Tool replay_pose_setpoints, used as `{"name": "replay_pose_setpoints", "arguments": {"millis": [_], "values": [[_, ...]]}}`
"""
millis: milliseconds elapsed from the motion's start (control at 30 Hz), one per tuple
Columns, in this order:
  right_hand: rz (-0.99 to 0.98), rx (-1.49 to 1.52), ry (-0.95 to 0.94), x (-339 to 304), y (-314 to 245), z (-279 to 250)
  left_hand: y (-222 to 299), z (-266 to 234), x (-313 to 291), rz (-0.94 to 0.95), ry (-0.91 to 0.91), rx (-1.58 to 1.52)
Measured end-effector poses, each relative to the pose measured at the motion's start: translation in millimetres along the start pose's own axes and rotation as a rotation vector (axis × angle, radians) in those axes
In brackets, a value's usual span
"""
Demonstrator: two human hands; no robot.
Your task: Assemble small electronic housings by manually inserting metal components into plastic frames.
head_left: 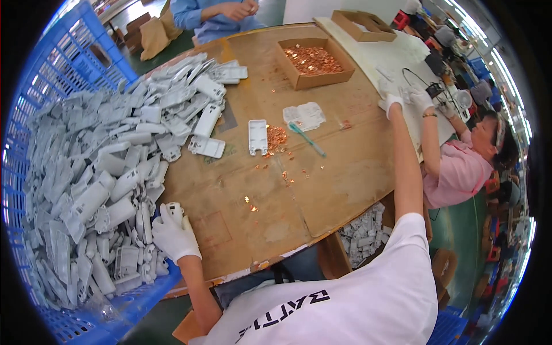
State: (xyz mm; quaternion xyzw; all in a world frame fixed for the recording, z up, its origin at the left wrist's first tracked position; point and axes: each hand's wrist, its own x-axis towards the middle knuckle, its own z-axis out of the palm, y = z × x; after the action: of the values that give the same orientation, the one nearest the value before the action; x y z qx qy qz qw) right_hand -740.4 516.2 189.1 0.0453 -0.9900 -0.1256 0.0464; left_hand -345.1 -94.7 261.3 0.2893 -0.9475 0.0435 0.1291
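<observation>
My left hand (175, 234), in a white glove, is closed on a pale grey plastic housing (174, 209) at the edge of a big heap of similar housings (109, 167). Far off to the right, my gloved right hand (393, 103) reaches over a white tabletop, close to a co-worker's gloved hand (421, 99). Pale shapes lie just beyond its fingertips; its grip is too small to make out. Mid-table, one open housing (257, 138) lies beside a small pile of copper-coloured pieces (276, 138). A teal pen-like tool (307, 140) rests partly on a crumpled clear plastic sheet (310, 115).
A cardboard box (322, 80) of copper pieces stands at the back of the brown table (339, 172). Blue crates (86, 52) border the heap on the left. A box of small grey parts (365, 234) sits below the front edge. Another person (215, 17) is across the table.
</observation>
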Motion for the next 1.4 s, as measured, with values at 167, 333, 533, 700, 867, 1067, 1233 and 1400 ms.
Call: {"name": "replay_pose_setpoints", "arguments": {"millis": [167, 333, 533, 700, 867, 1067, 1233, 1400], "values": [[0.246, 1.067, 0.215, -111, -170, -118, 2, 15, -6, 0.030, -0.069, -0.432], [-0.496, 0.835, 0.010, -211, -326, -176, 35, 14, -15, 0.188, 0.080, -0.337], [-0.174, 0.760, -0.182, -209, -351, -179, 40, 1, -34, 0.292, -0.165, -0.233], [-0.214, 0.663, -0.205, -196, -350, -177, 44, -5, -21, 0.250, -0.239, -0.199], [-0.320, 0.600, -0.177, -194, -355, -180, 25, 1, -6, 0.205, -0.143, -0.344], [-0.346, 0.482, -0.311, -190, -352, -190, 18, -4, 5, -0.022, -0.393, -0.668], [-0.403, 0.488, -0.249, -200, -347, -191, 17, -4, 5, 0.005, -0.412, -0.724], [-0.495, 0.610, -0.145, -204, -329, -174, 25, -5, -17, 0.156, -0.411, -0.495]]}}
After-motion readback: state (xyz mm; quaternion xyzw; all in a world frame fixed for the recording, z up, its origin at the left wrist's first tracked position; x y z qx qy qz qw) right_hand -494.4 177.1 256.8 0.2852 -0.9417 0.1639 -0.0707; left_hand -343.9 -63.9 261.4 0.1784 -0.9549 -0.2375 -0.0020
